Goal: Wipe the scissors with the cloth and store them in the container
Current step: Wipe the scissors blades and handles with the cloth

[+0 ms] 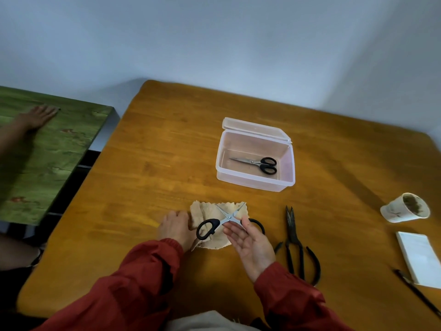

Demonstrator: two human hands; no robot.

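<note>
Open-lidded container (253, 183) holds 1 closed scissors (254, 162); right hand (253, 244) grips open scissors (228, 218).

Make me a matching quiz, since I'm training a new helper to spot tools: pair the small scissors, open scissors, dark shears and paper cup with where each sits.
Things:
1 small scissors
2 open scissors
3 dark shears
4 paper cup

Places:
A over the cloth, held by the right hand
B just right of that hand, flat on the table
C inside the clear container
D near the table's far right edge

Pairs: 1-C, 2-A, 3-B, 4-D
</note>
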